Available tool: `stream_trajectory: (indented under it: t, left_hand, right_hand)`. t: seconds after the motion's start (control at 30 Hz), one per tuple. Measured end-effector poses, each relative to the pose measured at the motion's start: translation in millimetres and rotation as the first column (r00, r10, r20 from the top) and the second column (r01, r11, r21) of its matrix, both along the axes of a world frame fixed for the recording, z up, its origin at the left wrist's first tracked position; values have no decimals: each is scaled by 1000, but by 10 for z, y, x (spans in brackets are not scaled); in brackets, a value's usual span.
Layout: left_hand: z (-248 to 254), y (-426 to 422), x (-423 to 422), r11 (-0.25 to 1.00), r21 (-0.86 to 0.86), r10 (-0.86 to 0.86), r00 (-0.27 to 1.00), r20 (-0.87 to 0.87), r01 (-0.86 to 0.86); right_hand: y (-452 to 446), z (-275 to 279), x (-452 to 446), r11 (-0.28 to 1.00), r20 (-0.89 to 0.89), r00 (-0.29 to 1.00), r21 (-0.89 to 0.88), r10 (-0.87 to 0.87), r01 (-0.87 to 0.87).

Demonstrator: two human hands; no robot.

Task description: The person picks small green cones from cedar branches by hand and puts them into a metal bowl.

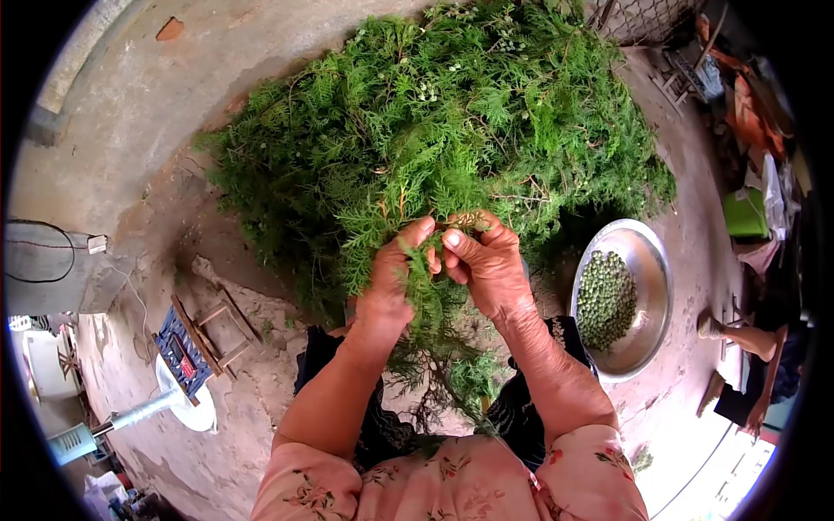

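Observation:
My left hand [391,273] is closed around a leafy evergreen branch [426,300], whose cut stem hangs down between my knees. Thumb and fingers of my right hand [491,265] pinch at the same branch, close to the left fingertips; any small piece between them is too small to make out. Directly beyond both hands lies a big heap of green evergreen branches [347,130], with pale green cones showing here and there. To the right of my right hand, a wide metal basin [647,334] holds many small round green cones [605,304].
A small wooden stool [230,326] stands to the left, with a pedestal fan [130,417] near it. Another person's leg [751,339] shows at the right edge. Bags and a green container [745,214] lie along the right side.

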State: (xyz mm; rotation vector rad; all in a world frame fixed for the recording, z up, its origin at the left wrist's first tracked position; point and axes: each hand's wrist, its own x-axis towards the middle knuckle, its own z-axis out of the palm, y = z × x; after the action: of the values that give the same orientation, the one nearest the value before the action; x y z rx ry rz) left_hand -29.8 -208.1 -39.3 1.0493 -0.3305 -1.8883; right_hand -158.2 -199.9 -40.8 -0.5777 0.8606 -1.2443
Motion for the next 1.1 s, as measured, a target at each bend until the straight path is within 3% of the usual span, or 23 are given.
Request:
stream_trajectory:
  t: [0.07,0.17,0.2,0.23,0.3,0.37,0.4,0.53,0.7,0.77,0.83,0.9,0.93,0.97,1.03,1.1]
  left_hand:
    - [-34,41,32,995,-96,-52,990,-132,40]
    - [-110,108,27,974,-228,-56,983,-175,15]
    - [-44,157,-48,964,-257,-82,995,-65,63]
    - [-65,147,-72,980,-184,-77,997,-24,71]
    - [-122,123,23,960,-271,-84,996,-40,70]
    - [-12,85,50,982,-177,58,997,-54,-67]
    - [-106,-31,71,998,34,57,994,98,-61]
    - [-101,-87,77,973,47,211,951,224,-227]
    - [-133,-124,124,961,-12,275,948,159,-277]
    - [-223,-132,134,961,11,270,950,159,-275]
    - [-196,-122,118,962,-10,273,953,134,-274]
    - [-144,-118,90,961,-31,276,955,110,-274]
    - [-123,-116,74,963,-29,271,957,101,-270]
    - [-113,-116,63,964,-28,267,959,92,-265]
    - [-124,-114,99,971,-9,237,961,145,-238]
    - [-159,-108,111,977,12,205,958,198,-212]
  right_hand:
    - [-12,-11,-21,997,82,996,57,40,-45]
    - [-8,-142,-55,997,167,986,76,-6,-7]
    - [-13,-124,-57,989,30,995,114,-96,92]
    - [-23,-129,-80,989,30,995,115,-94,90]
    - [-43,-161,-200,922,37,958,283,-285,263]
    - [-104,-229,-349,958,180,947,162,-266,238]
    - [-106,-191,-360,964,215,946,162,-243,211]
    - [-104,-94,-356,984,333,931,147,-148,104]
    - [-131,-51,-383,988,389,913,137,-121,73]
    - [-129,-50,-400,1000,229,973,8,-13,12]
    - [-47,29,-275,997,-100,995,71,-25,32]
    - [18,60,-146,999,-403,915,-23,-33,26]
    - [26,-11,-117,969,-554,823,-248,-127,-17]
    - [11,-64,-95,906,-634,745,-411,-210,-95]
    - [0,-73,-49,871,-723,636,-465,-271,-157]
    - [-3,-152,4,879,-693,675,-456,-253,-139]
